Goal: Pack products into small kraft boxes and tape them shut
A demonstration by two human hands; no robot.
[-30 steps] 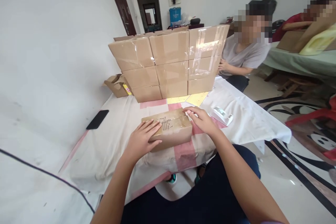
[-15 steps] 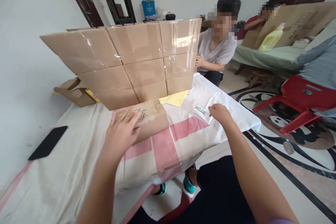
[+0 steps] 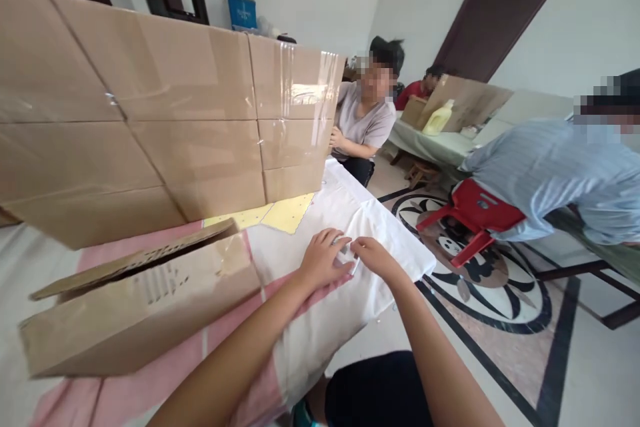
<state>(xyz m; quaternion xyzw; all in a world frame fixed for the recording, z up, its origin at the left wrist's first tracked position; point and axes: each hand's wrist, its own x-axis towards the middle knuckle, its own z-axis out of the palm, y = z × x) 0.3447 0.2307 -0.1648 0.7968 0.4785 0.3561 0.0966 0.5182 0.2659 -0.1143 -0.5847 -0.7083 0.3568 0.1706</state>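
Observation:
Both my hands meet over the right part of the table around a small white and silvery thing (image 3: pixel 346 254), which looks like a roll of clear tape in a white holder and is mostly hidden by fingers. My left hand (image 3: pixel 324 260) curls over its left side. Close against its right side, my right hand (image 3: pixel 374 256) has its fingertips pinched together; what lies between them is too small to make out. A long cardboard box (image 3: pixel 150 307) with one flap raised lies to the left of my hands, touched by neither.
A large wall of taped cardboard boxes (image 3: pixel 210 153) stands across the cloth-covered table (image 3: pixel 310 347). Yellow printed shapes (image 3: pixel 287 215) show at its foot. A person (image 3: pixel 367 120) crouches behind its right end. Another person sits on a red chair (image 3: pixel 485 207) at right.
My left hand has left the cardboard box and come over to the tape beside my right hand. The box's flap now stands up. My view has turned right.

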